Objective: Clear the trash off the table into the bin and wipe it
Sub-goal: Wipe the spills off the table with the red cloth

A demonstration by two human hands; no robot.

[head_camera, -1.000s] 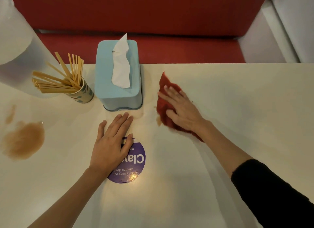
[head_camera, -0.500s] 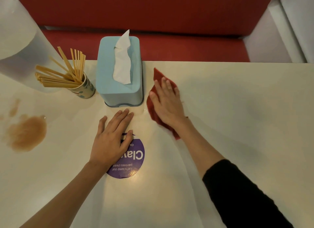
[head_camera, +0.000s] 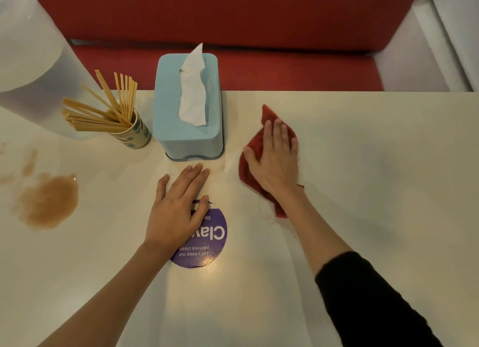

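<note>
The right hand (head_camera: 276, 162) presses the red cloth (head_camera: 255, 144) with straight fingers; the left hand (head_camera: 178, 212) lies flat, fingers slightly spread, on the desk (head_camera: 375, 191).

You are in a shared pantry or canteen booth: a red padded bench (head_camera: 233, 69) runs behind the cream table (head_camera: 388, 165), which carries a blue tissue box (head_camera: 189, 139), a paper cup of wooden stirrers (head_camera: 136, 134) and a round purple sticker (head_camera: 211, 245) reading "Let's keep our pantries clean".
</note>
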